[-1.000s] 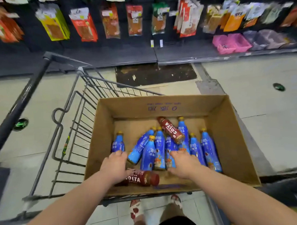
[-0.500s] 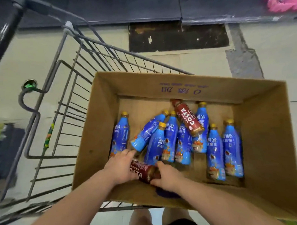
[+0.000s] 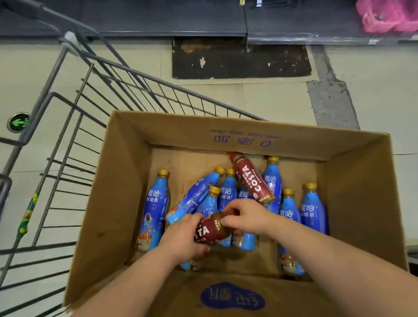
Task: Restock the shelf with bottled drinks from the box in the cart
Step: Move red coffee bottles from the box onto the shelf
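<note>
1. The box (image 3: 226, 131) sits in the cart (image 3: 85, 96), top open. Blue bottles (image 3: 155, 206) lie loose on its floor, caps mostly toward the far wall, several crossing one another.
2. The left hand (image 3: 182, 238) wraps the lower body of a maroon Costa bottle (image 3: 210, 230), fingers curled round it. The bottle sits over the blue ones, nearer the box's near edge, about midway across.
3. The right hand (image 3: 249, 219) pinches the same bottle at its neck end with thumb and fingertips. Judgement: the second hand steadies or turns the bottle so it comes out upright without snagging its neighbours.
4. A second Costa bottle (image 3: 252, 182) lies aslant on top of the blue ones by the far wall, untouched.
5. The shelf (image 3: 173, 16) stands beyond the cart's far end. Pink packs (image 3: 393, 11) sit at its right end, and no drinks are visible on it.
6. Judgement: many bottles remain in the box, so restocking is far from done.
</note>
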Demonstrator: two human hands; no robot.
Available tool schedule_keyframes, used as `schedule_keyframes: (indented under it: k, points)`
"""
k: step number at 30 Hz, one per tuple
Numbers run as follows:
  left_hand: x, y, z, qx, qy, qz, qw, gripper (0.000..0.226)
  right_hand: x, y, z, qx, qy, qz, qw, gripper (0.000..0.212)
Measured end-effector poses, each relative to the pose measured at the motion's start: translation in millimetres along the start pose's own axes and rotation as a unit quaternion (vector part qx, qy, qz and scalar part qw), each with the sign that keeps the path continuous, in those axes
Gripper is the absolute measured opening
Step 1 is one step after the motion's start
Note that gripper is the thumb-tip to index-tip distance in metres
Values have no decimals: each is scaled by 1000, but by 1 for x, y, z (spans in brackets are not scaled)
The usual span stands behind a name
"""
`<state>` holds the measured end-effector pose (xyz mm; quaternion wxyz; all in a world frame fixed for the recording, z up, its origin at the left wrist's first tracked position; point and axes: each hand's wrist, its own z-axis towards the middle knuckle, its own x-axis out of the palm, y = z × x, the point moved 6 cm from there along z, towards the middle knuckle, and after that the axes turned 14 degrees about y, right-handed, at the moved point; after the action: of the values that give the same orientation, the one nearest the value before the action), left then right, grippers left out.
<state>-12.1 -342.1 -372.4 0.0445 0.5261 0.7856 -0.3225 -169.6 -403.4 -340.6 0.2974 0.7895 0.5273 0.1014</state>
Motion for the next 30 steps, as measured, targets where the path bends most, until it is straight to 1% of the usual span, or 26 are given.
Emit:
schedule_keyframes:
  k: [1, 3, 5, 6, 9, 12, 14, 17, 24, 27, 30]
  points:
    - [0, 0, 3, 4, -4, -19, 1000, 76, -5, 0, 1, -10, -1, 3, 1000, 18]
    - [-1, 3, 6, 8, -15, -77, 997, 75, -15, 0, 3, -24, -11, 9, 1000, 29]
    - [-3, 7, 7, 1, -41, -144, 989, 74, -30, -3, 5, -24, -45, 22, 998, 39]
    - [-5, 9, 6, -8, -58, -176, 983, 72, -40, -6, 6, -21, -72, 18, 997, 39]
    - [-8, 15, 4, -40, -94, -258, 961, 67, -67, -15, 10, 23, -161, -62, 985, 35]
    - [-11, 19, 4, -56, -109, -294, 948, 64, -85, -27, 19, 93, -209, -157, 961, 47]
    - [-13, 21, 4, -61, -112, -308, 943, 60, -91, -37, 29, 131, -208, -160, 956, 58]
    - [-13, 23, 3, -66, -114, -327, 936, 55, -93, -52, 46, 166, -187, -83, 965, 70]
    - [-14, 22, 2, -84, -118, -350, 926, 48, -98, -56, 59, 209, -143, -102, 962, 65]
    - [-19, 16, 1, -90, -122, -349, 925, 48, -88, -56, 47, 205, -128, -83, 967, 66]
    - [-25, 3, -2, -93, -119, -344, 927, 48, -72, -60, 29, 184, -121, -32, 975, 62]
